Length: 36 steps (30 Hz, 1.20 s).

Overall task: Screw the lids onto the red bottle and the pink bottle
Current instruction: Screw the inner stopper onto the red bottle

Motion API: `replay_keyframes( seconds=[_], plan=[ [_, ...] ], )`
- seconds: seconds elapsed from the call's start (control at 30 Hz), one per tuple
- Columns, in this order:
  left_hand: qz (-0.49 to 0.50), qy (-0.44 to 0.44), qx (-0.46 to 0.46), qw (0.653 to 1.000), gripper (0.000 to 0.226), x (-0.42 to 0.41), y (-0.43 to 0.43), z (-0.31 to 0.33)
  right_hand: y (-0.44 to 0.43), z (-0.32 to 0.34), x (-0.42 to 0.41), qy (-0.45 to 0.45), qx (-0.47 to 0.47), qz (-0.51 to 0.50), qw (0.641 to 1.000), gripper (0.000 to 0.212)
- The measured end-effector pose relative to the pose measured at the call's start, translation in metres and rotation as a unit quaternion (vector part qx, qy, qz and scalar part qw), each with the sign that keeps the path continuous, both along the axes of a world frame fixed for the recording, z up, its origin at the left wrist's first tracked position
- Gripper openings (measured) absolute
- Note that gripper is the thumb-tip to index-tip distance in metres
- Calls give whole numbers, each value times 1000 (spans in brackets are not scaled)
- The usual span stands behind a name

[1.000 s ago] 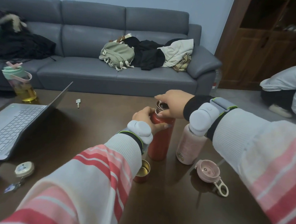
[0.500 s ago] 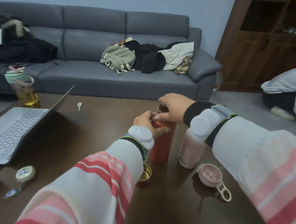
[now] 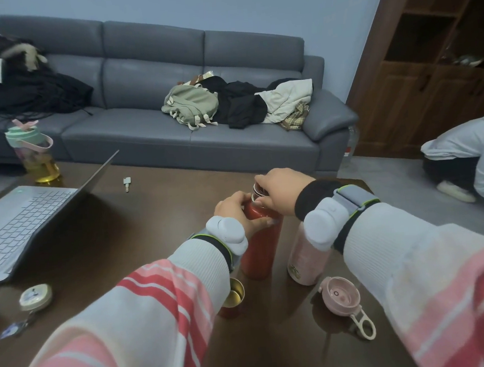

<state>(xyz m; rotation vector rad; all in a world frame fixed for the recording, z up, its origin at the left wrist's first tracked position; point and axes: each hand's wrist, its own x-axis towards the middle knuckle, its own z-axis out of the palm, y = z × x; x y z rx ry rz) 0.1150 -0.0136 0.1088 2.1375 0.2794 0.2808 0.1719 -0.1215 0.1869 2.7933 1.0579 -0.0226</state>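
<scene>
Two bottles stand side by side on my table (image 3: pixel 151 218): the red bottle (image 3: pixel 260 239) upright near the middle, the pink bottle (image 3: pixel 305 262) just to its right, partly behind my right wrist. My left hand (image 3: pixel 237 212) is wrapped around the red bottle's upper body, fingers closed on it. My right hand (image 3: pixel 281 192) sits on top of that bottle, fingertips pinched around a metal-rimmed piece at its mouth; I cannot tell how far that piece is seated. The pink lid (image 3: pixel 342 296) lies upside down on the table in front of the pink bottle, its loop pointing toward me, touched by neither hand. A small red cup (image 3: pixel 233 297) with a gold inside stands near the red bottle's base, half hidden by my left sleeve. A laptop (image 3: pixel 22 218) lies open at the far left, well apart from the bottles.
</scene>
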Motion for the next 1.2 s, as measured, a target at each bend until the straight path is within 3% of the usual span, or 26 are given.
replay_keyframes(
  seconds=[0.13, 0.37, 0.63, 1.0, 1.2],
  plan=[
    [2, -11, -4, 1000, 62, 0, -1, -1, -14, -1, 7, 58, 16, 70, 996, 57],
    [-2, 6, 12, 1000, 71, 2, 1, 0, -11, -7, 2, -38, -25, 81, 996, 45],
    [-36, 29, 14, 999, 61, -2, 3, 9, -8, -13, 3, -140, -34, 96, 985, 44],
    [-19, 17, 6, 1000, 43, -5, 0, 9, 3, -22, 0, -132, 24, -2, 991, 34],
    [-45, 2, -14, 999, 41, -3, 4, 10, 6, -25, -1, -63, 94, -78, 990, 45]
  ],
)
